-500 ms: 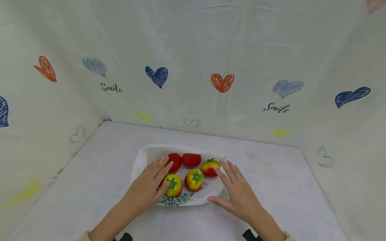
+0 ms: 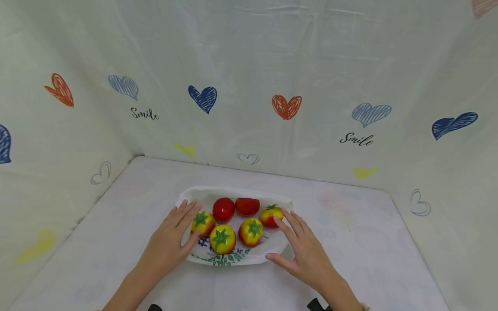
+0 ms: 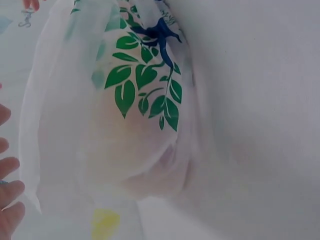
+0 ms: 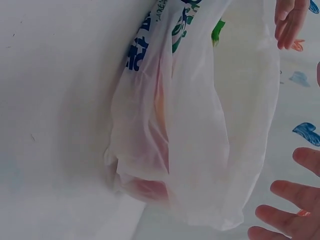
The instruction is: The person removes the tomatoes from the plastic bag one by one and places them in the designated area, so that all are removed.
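A white plastic bag [image 2: 253, 258] with a green leaf print lies spread open on the table. Several tomatoes sit in its mouth: yellow-red ones with green star tops, such as the front tomato [image 2: 223, 239], plus a plain red tomato [image 2: 223, 210] and a cut-looking red piece [image 2: 247, 206]. My left hand [image 2: 167, 242], fingers extended, is over the bag's left side beside the leftmost tomato [image 2: 203, 223]. On the right, my right hand [image 2: 305, 255] spreads its fingers near the rightmost tomato [image 2: 271, 216]; contact is unclear. Both wrist views show the thin bag wall [image 3: 150, 90] and loose fingers [image 4: 295, 205].
A pale tabletop [image 2: 350, 224] carries the bag. White sheeting [image 2: 249, 52] printed with hearts and "Smile" words rises behind and at both sides. Black wrist straps show at the lower edge of the head view.
My left hand has moved left and slightly back from over the tomatoes, uncovering the leftmost one. The right hand has barely shifted; the tomatoes stay in place.
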Tool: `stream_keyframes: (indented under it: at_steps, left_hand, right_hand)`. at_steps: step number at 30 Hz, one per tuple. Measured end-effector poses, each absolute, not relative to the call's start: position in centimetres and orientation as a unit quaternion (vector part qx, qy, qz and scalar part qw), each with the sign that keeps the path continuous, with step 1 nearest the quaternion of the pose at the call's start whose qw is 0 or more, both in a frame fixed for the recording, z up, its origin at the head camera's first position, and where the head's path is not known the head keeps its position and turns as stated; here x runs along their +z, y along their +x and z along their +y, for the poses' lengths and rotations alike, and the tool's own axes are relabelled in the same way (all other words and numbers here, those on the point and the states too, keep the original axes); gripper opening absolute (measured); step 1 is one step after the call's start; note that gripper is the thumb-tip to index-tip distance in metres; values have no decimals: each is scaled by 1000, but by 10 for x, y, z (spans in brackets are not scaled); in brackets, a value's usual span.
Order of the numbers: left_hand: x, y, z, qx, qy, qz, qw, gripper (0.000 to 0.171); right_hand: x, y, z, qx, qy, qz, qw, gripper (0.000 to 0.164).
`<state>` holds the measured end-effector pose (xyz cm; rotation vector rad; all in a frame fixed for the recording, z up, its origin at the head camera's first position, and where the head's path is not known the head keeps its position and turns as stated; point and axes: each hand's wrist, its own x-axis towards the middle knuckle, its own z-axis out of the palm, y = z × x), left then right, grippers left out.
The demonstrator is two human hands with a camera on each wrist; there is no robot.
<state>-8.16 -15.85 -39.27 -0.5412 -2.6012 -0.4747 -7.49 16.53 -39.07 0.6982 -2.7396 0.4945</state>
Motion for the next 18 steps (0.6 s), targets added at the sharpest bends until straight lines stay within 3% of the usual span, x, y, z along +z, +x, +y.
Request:
stream_keyframes:
  at_steps: [10, 18]
  left_hand:
    - [-393, -85, -173, -188, -176, -932, 255, 70]
    - [-390, -87, -179, -206, -134, -944, 222, 66]
  right_hand:
    - [-397, -73, 160, 197, 243, -938, 152, 78]
    - [-393, -75, 150, 232, 223, -942, 93, 74]
